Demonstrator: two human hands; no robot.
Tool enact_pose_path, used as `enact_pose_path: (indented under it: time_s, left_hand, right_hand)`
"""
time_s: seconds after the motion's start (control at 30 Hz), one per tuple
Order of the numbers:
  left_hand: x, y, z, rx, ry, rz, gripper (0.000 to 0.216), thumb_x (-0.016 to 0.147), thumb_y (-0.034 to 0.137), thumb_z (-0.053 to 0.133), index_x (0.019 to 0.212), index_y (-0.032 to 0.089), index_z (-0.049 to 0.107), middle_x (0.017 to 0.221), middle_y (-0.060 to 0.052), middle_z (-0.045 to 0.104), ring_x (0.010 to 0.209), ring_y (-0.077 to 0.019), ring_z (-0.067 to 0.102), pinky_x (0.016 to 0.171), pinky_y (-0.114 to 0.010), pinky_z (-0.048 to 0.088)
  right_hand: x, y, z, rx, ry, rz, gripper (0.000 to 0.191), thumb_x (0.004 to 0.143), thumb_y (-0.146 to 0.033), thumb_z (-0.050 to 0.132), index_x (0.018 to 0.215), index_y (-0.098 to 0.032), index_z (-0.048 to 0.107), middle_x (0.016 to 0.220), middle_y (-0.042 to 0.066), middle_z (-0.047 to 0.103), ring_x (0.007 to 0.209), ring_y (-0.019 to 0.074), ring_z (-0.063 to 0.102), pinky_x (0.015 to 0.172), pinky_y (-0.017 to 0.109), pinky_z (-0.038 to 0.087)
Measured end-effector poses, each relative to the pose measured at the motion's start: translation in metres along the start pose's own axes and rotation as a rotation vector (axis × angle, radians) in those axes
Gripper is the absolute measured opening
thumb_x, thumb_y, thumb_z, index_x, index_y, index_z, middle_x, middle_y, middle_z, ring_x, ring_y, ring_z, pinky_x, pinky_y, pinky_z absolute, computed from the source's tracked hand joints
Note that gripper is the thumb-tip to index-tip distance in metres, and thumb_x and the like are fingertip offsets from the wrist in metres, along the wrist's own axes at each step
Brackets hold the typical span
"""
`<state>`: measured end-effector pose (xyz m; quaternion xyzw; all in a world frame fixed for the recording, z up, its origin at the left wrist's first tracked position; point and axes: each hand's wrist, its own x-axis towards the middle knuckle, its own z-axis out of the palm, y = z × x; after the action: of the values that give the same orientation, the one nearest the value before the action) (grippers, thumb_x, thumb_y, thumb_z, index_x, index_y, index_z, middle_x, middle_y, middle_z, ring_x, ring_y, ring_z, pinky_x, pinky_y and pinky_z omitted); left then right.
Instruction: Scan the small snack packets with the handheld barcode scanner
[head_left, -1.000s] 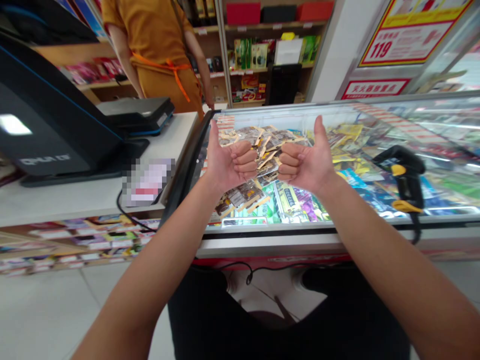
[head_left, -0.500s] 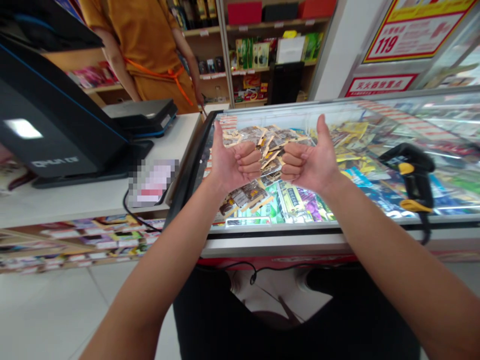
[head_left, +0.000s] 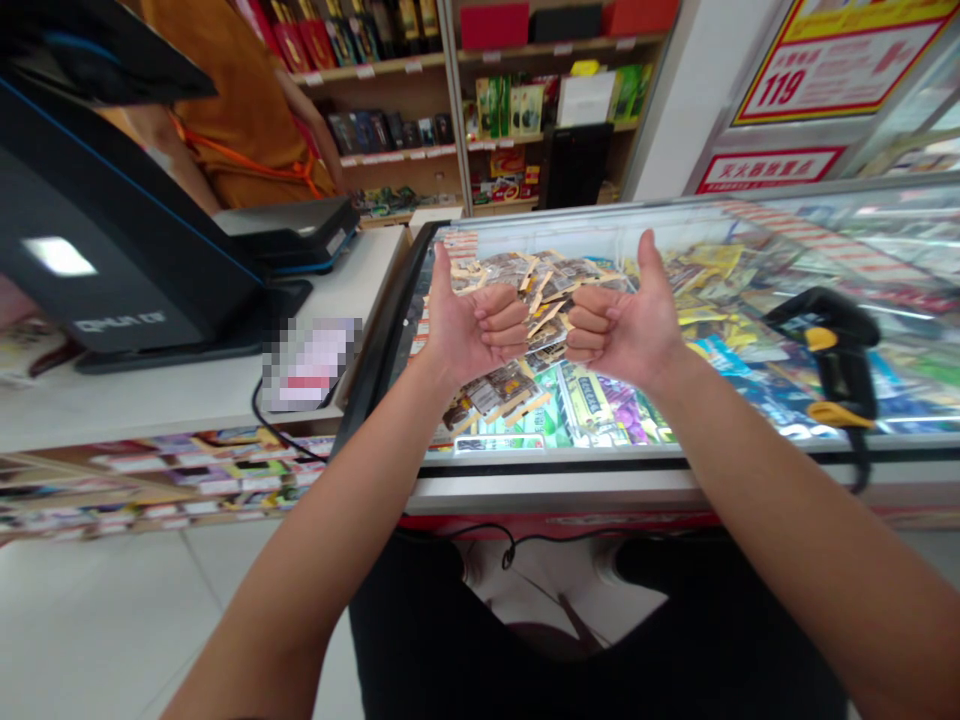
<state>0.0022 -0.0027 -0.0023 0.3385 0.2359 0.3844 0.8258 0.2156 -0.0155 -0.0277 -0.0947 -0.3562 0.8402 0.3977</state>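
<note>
Both my hands are raised above a glass-topped freezer [head_left: 525,487], thumbs up and the other fingers curled into the palms. My left hand [head_left: 480,325] is closed with nothing visible in it. Facing it, a small gap away, my right hand [head_left: 626,325] is closed the same way and also holds nothing. Under the glass, brown packaged ice creams [head_left: 502,390] lie behind and below my hands. To the right of my right forearm a black and yellow barcode scanner [head_left: 832,350] rests on the glass, untouched.
On the left counter [head_left: 150,405] stand a black checkout terminal [head_left: 142,270], a scale [head_left: 300,235] and a phone with a blurred screen [head_left: 311,365]. A person in an orange-brown top [head_left: 232,110] stands behind it. Stocked shelves [head_left: 390,155] line the back. A cable [head_left: 480,530] hangs below the freezer.
The person behind the counter has moved to the left. My hands keep the same thumbs-up pose; the whole view has shifted slightly.
</note>
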Motion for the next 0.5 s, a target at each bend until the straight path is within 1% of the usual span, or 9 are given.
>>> enact_pose_path:
  time_s: [0.13,0.2,0.27,0.33,0.4,0.43,0.5]
  left_hand:
    - [0.000,0.000,0.000,-0.009,-0.003,-0.001,0.078,0.081,0.096,0.016,0.054,0.025,0.034,0.042,0.003,0.029,0.033,-0.0101,0.028,0.034,-0.027,0.028]
    - [0.001,0.000,-0.001,-0.009,-0.002,0.005,0.079,0.080,0.097,0.017,0.054,0.025,0.034,0.042,0.003,0.030,0.033,-0.0101,0.029,0.034,-0.027,0.028]
    - [0.001,0.000,-0.002,-0.005,-0.001,0.007,0.079,0.081,0.097,0.018,0.054,0.025,0.035,0.042,0.003,0.031,0.033,-0.0105,0.029,0.034,-0.028,0.029]
    - [0.000,0.001,-0.001,0.001,-0.005,0.008,0.079,0.081,0.096,0.017,0.055,0.025,0.038,0.043,0.003,0.031,0.034,-0.0107,0.030,0.034,-0.028,0.030]
    - [-0.001,0.001,0.001,0.018,-0.019,0.018,0.080,0.083,0.095,0.014,0.056,0.024,0.040,0.044,0.003,0.032,0.035,-0.0105,0.031,0.035,-0.027,0.030]
    - [-0.001,0.002,0.003,0.037,-0.030,0.028,0.080,0.084,0.094,0.013,0.056,0.024,0.041,0.045,0.003,0.033,0.035,-0.0099,0.031,0.036,-0.027,0.030]
    - [-0.001,0.000,0.008,0.093,-0.038,0.058,0.081,0.088,0.090,0.013,0.056,0.022,0.044,0.048,0.002,0.034,0.036,-0.0085,0.031,0.037,-0.025,0.029]
  right_hand:
    - [0.000,-0.001,-0.003,-0.003,-0.058,0.029,0.074,0.080,-0.096,0.037,0.059,-0.025,0.032,0.047,-0.008,0.021,0.041,0.0102,0.021,0.041,0.028,0.025]
    - [0.001,-0.002,-0.005,-0.038,-0.059,0.027,0.073,0.081,-0.094,0.040,0.059,-0.025,0.032,0.047,-0.008,0.021,0.041,0.0102,0.021,0.041,0.028,0.025]
    - [0.002,-0.002,-0.004,-0.134,-0.028,-0.009,0.072,0.082,-0.092,0.042,0.058,-0.025,0.033,0.046,-0.008,0.020,0.041,0.0103,0.020,0.040,0.028,0.024]
    - [0.003,-0.001,0.001,-0.298,0.037,-0.065,0.071,0.081,-0.092,0.044,0.057,-0.026,0.034,0.047,-0.008,0.020,0.041,0.0103,0.018,0.040,0.028,0.023]
    - [-0.001,-0.001,0.010,-0.541,0.166,-0.152,0.069,0.081,-0.089,0.047,0.055,-0.026,0.037,0.047,-0.007,0.021,0.042,0.0105,0.019,0.041,0.028,0.024]
    - [-0.005,-0.001,0.015,-0.709,0.270,-0.216,0.067,0.083,-0.086,0.050,0.056,-0.025,0.040,0.048,-0.007,0.024,0.043,0.0108,0.022,0.043,0.029,0.026]
    - [-0.020,-0.004,0.023,-1.119,0.554,-0.383,0.055,0.085,-0.073,0.059,0.061,-0.025,0.049,0.053,-0.003,0.039,0.049,0.0126,0.035,0.052,0.030,0.036]
